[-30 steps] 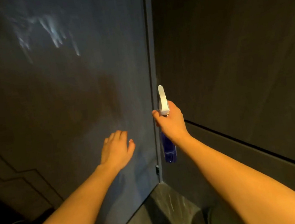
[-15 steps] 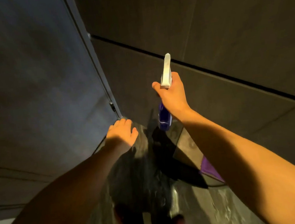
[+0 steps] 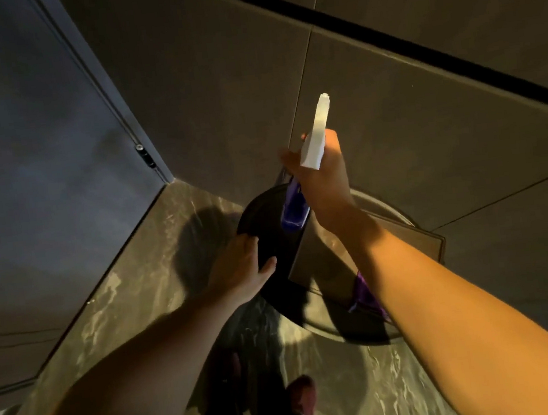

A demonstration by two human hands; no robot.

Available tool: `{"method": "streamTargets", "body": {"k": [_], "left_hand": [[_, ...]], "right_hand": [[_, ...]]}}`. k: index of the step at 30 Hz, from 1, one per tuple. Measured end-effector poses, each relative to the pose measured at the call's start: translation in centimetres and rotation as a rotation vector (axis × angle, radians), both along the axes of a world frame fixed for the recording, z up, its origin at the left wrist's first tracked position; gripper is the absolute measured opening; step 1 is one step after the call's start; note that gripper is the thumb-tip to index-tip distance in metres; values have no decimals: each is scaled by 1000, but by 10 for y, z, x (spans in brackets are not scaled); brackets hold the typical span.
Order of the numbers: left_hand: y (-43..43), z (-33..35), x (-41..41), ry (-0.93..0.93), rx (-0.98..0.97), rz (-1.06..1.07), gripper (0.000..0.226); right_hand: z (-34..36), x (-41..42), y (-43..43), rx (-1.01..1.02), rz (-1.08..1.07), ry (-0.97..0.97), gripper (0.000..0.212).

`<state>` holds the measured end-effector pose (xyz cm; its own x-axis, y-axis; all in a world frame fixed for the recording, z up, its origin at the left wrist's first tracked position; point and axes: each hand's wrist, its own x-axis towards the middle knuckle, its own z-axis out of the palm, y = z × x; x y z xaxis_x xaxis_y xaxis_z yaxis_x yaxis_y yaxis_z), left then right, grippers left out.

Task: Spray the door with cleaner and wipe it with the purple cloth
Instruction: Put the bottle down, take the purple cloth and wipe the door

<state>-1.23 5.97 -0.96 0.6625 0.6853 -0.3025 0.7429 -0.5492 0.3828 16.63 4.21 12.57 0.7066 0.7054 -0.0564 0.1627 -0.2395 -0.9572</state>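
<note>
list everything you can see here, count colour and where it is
spray bottle: 1, blue body with white trigger head, held in the right hand above the round table
purple cloth: 1, purple, on the round table, partly hidden by the right arm
round table: 1, dark, low against the wall panels
flat board: 1, brown, lying on the round table
door: 1, dark grey, left
wall panels: several, brown, right
floor: 1, glossy marbled brown, below
hands: 2, left hand open and empty, right hand gripping the bottle
</note>
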Motion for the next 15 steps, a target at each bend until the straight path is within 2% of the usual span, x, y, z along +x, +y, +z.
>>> {"method": "streamTargets", "body": {"k": [5, 8, 11, 15], "left_hand": [[4, -71, 23, 27, -79, 23, 101], [0, -103, 25, 14, -101, 45, 115], [-2, -126, 22, 15, -61, 12, 114], [-2, -134, 21, 5, -26, -23, 112]], "right_hand": [[-67, 7, 12, 43, -11, -6, 34], [-101, 12, 19, -18, -13, -3, 43], [-122, 16, 24, -70, -36, 2, 50], [-135, 14, 25, -70, -71, -16, 44]]}}
